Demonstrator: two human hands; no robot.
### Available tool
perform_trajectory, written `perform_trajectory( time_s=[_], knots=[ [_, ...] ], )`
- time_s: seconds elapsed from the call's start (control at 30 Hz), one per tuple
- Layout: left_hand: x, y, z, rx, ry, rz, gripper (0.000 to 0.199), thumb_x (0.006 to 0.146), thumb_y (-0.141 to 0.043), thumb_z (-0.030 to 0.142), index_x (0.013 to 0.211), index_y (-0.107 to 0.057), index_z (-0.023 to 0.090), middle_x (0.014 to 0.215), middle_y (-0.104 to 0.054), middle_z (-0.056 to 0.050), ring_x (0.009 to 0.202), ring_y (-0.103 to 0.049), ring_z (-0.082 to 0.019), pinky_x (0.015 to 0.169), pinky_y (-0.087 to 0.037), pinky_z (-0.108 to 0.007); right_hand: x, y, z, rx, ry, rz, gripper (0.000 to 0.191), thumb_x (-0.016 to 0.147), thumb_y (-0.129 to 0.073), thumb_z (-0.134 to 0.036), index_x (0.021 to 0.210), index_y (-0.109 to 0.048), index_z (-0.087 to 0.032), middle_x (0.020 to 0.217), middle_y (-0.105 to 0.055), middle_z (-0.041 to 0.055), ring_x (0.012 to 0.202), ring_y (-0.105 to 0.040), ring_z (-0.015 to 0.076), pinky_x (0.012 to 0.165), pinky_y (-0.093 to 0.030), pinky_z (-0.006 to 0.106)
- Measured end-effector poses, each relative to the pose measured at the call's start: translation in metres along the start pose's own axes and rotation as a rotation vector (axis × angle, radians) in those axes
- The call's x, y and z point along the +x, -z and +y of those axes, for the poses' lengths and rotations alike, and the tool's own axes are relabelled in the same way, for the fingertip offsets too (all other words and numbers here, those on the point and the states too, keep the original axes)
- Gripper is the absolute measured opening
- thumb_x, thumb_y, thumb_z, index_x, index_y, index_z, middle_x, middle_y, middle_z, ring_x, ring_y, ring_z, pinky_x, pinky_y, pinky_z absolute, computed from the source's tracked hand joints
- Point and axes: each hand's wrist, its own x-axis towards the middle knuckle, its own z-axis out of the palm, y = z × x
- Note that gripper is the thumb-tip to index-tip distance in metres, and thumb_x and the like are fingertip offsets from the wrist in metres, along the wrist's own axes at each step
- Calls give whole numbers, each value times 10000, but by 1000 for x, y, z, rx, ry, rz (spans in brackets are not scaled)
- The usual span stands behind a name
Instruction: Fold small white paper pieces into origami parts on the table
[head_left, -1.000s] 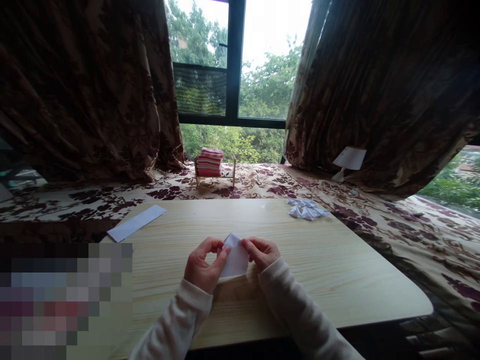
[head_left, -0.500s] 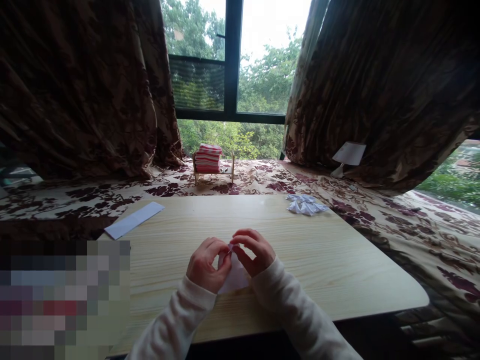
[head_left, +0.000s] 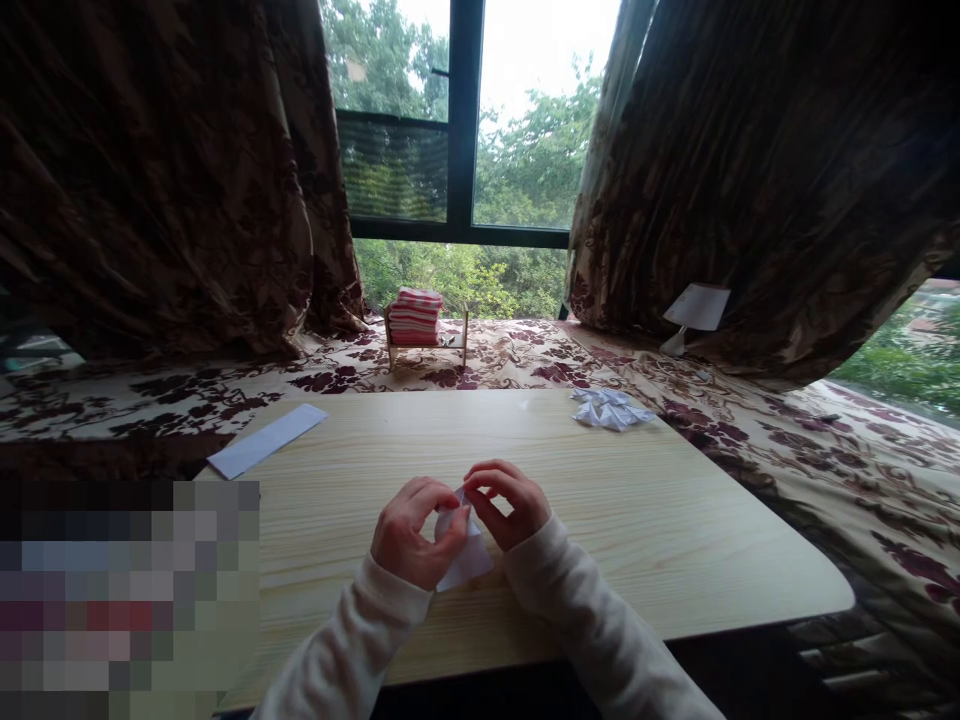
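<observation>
A small sheet of white paper (head_left: 466, 562), partly folded, is between my hands near the front of the table. My left hand (head_left: 416, 530) pinches it from the left, thumb and index finger closed on its upper part. From the right, the fingertips of my right hand (head_left: 510, 503) pinch its top tip, close against the left fingertips. The paper's lower part spreads out below the fingers. My fingers cover some of the folds.
A pale wooden table (head_left: 637, 540) lies under my hands. Folded white paper pieces (head_left: 611, 409) sit at its back right corner, and a stack of white paper strips (head_left: 268, 440) at its back left. Behind are a small rack with striped cloths (head_left: 415, 317) and a lamp (head_left: 696, 307).
The paper's lower part has shifted slightly, and a fold line now shows across it. My left thumb has moved a little up and right. Both hands stay in nearly the same place.
</observation>
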Motion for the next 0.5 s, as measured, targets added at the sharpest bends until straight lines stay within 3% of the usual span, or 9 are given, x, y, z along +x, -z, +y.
perform_trajectory(
  time_s=[0.5],
  knots=[
    [-1, 0, 1, 100, -36, 89, 111, 702, -545, 82, 659, -531, 184, 581, -514, 34, 551, -487, -92, 565, -418, -215, 0, -2, -1, 28, -10, 51, 82, 740, -544, -115, 771, -590, -175, 801, -618, 55, 717, -569, 142, 532, -476, 229]
  ],
)
